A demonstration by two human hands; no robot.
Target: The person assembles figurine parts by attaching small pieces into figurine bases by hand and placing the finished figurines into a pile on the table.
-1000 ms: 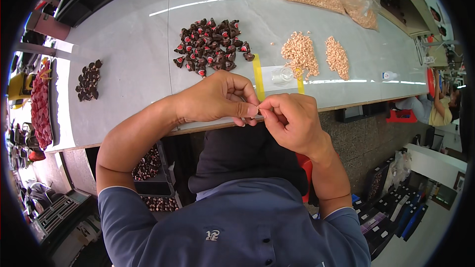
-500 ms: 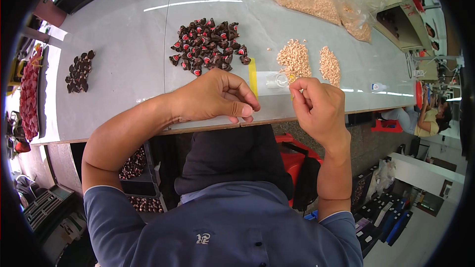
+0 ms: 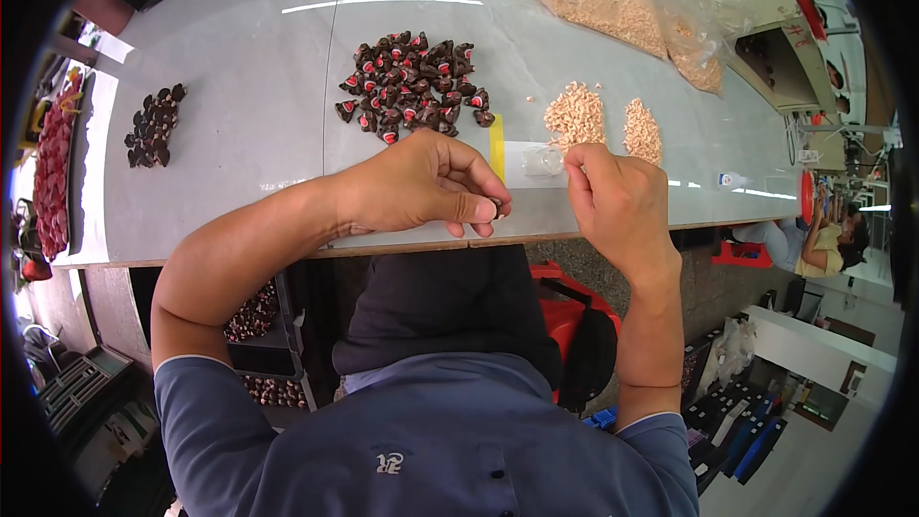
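My left hand (image 3: 421, 187) is over the table's near edge, its thumb and fingers closed on a small dark brown piece (image 3: 497, 208) whose tip shows past the thumb. To the right, my right hand (image 3: 617, 196) is pinched shut; whatever is between its fingertips is too small to make out. Just left of those fingertips sits a small clear dish (image 3: 542, 161) on a white strip with a yellow band (image 3: 497, 148). Behind it lies a heap of small cream-coloured bits (image 3: 574, 115). Beyond my left hand is a pile of small dark brown figures with red patches (image 3: 412, 86).
A second cream heap (image 3: 641, 131) lies farther right. Large clear bags of such bits (image 3: 603, 14) rest at the back right. A smaller dark group (image 3: 153, 127) is at the left. A small white bottle (image 3: 732, 180) stands at the right; a person (image 3: 823, 244) sits beyond.
The dark piece now shows at my left fingertips, where it was hidden before. My right fingertips have shifted slightly beside the clear dish, still pinched. The whole view has moved a little.
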